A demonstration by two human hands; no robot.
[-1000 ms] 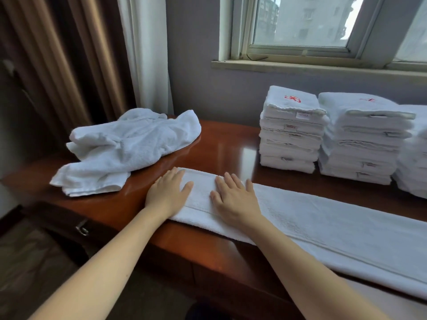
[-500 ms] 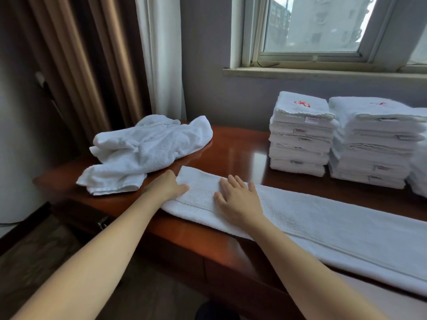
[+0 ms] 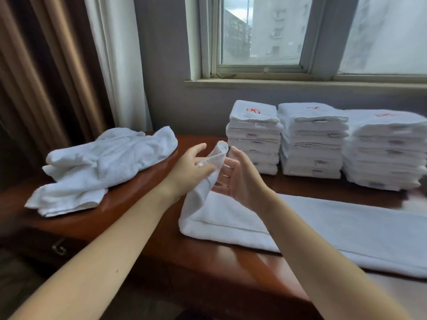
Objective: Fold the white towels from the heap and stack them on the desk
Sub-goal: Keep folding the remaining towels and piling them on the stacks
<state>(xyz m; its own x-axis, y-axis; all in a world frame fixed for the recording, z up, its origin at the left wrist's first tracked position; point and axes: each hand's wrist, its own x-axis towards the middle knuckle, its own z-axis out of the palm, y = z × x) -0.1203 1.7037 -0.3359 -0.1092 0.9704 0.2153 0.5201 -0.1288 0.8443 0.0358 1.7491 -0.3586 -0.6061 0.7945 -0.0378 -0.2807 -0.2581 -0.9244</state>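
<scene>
Head view: your left hand point(image 3: 191, 169) pinches the near-left end of the towel point(image 3: 323, 232), thumb on top and fingers curled under the fabric. That end stands up off the desk point(image 3: 138, 218) between your two hands. Your right hand point(image 3: 242, 179) is open, palm turned toward the raised end and fingers spread and relaxed. It is just beside the cloth, and whether it touches is hard to tell.

The rest of the towel lies flat in a long strip. Its long axis runs from under your hands away to your right and out of frame. The next fold likely carries the held end rightward along that axis. The left hand has the grip, while the right is nearer the free length and better placed to pin or guide it.

The heap point(image 3: 104, 167) sits to your left, well apart from the strip. Three stacks point(image 3: 312, 139) stand in a row at the back, just behind your hands.

The desk is glossy reddish wood, so cloth may slide on it. A window point(image 3: 261, 31) is behind the stacks and a curtain point(image 3: 46, 65) hangs at left.
</scene>
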